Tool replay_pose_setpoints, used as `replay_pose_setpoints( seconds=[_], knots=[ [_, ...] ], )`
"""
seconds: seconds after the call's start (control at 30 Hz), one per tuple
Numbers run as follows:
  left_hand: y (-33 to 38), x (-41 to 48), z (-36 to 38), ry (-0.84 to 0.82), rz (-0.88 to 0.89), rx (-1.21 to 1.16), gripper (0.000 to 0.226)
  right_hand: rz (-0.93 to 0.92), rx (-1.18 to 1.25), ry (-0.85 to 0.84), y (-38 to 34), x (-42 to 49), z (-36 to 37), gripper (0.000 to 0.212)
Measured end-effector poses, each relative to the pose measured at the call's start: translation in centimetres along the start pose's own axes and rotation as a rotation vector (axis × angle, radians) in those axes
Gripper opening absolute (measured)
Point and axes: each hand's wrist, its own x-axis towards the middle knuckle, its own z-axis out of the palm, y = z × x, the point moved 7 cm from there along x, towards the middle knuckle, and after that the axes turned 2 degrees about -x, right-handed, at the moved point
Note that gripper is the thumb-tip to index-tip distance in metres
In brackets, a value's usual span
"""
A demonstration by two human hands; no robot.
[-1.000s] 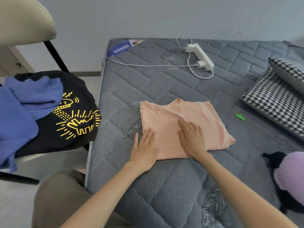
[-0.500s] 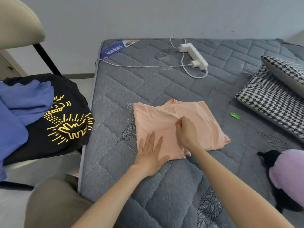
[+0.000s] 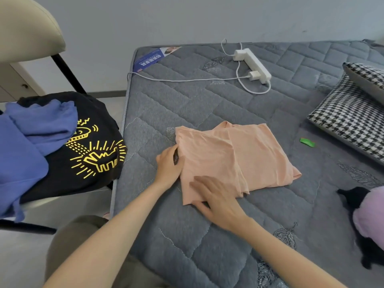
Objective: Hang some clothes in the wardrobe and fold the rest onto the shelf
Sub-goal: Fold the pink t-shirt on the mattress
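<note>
Peach shirt (image 3: pixel 234 159) lay folded on bed (image 3: pixel 187 100), near its left edge; not yet on shelf. Blue garment (image 3: pixel 31 142) and black shirt (image 3: pixel 99 159) waited unfolded on chair (image 3: pixel 27 23). Left hand (image 3: pixel 168 164) touched shirt's left edge, fingertips hidden, grip unclear. Right hand (image 3: pixel 216 199) pressed flat on near corner.

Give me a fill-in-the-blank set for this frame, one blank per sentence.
The peach shirt lies folded on the grey quilted ____.
On the chair, a blue garment lies over a black T-shirt printed in ____.
The white charger is plugged into the ____.
Missing: mattress; yellow; power strip.
</note>
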Motion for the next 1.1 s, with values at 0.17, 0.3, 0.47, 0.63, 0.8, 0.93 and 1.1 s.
replay_pose_setpoints(
  seconds=[0.17,0.3,0.47,0.63,0.8,0.93,1.1],
  knots=[
    [-2.0,4.4,-0.3,-0.02,-0.392,-0.515,0.055,0.06,-0.078,0.082,-2.0,1.0,3.4,0.067],
    [-1.4,5.9,0.7,-0.067,-0.521,-0.781,0.04,0.027,-0.133,0.322,-1.9,1.4,3.4,0.058],
    [-0.6,6.3,0.9,-0.134,-0.538,-0.736,0.022,-0.055,-0.305,0.382,-2.2,1.5,3.8,0.049],
    [-0.8,6.0,1.1,-0.064,-0.62,-0.652,0.026,-0.111,-0.443,0.306,-2.5,1.7,4.0,0.057],
    [-0.7,5.6,1.0,0.004,-0.597,-0.636,0.018,-0.193,-0.557,0.219,-2.6,1.4,4.0,0.052],
    [-0.3,5.5,0.2,0.023,-0.561,-0.648,0.021,-0.188,-0.392,0.278,-2.9,1.4,1.8,0.047],
    [0.0,4.9,-2.2,0.058,-0.503,-0.586,0.025,-0.084,0.034,0.291,-3.4,0.4,-1.3,0.034]
  ],
)
